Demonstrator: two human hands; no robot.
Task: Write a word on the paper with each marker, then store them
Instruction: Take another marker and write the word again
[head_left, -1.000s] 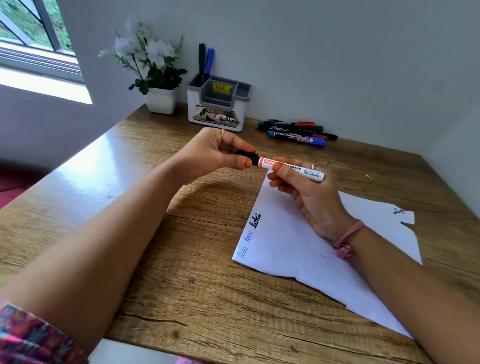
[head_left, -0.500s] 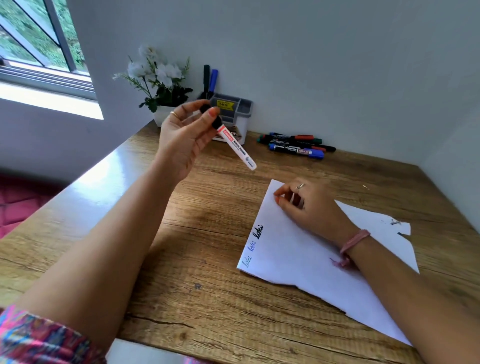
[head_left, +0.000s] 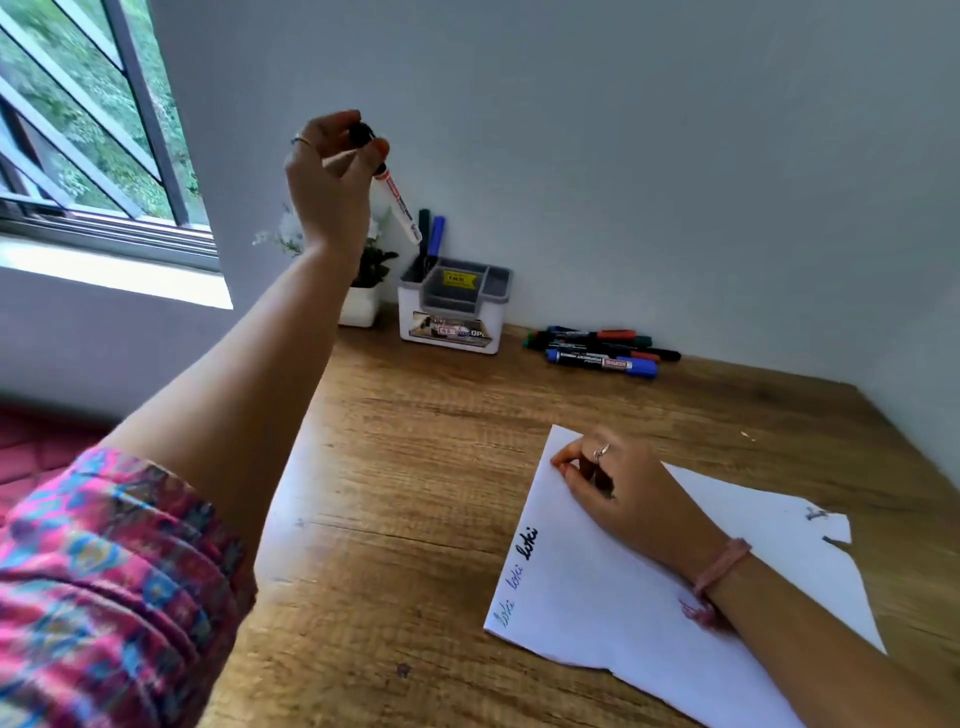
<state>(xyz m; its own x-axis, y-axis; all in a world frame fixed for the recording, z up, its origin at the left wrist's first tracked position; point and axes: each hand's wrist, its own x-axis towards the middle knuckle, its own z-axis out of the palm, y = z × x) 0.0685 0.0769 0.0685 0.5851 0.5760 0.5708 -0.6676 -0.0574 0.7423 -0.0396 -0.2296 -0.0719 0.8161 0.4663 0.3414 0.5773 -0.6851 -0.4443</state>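
The left hand (head_left: 332, 171) pinches the capped marker (head_left: 397, 208) by its black end, hanging it above the holder (head_left: 452, 312) at the table's (head_left: 415, 467) back edge, seemingly to drop it in. The right hand (head_left: 618, 488), fingers curled and gripping nothing visible, rests on the paper's (head_left: 597, 597) far corner, probably steadying it.

- On the paper (head_left: 623, 587) under my right hand, along its left edge, the same short handwritten word stands three times: boldest in black (head_left: 529, 544), then thinner in blue (head_left: 517, 578), then faint in green (head_left: 503, 618). The black one reads roughly "loki".
- The white marker (head_left: 397, 208) in my left grip carries a red band and dark print along its barrel, too blurred to read.
- The organiser (head_left: 452, 312) has a yellow sticker (head_left: 456, 279) with dark print I cannot make out, and a front label where only "OP" comes through.
- The blue marker (head_left: 602, 362) lying on the tabletop (head_left: 415, 467) has white lettering and a red brand patch, both illegible.
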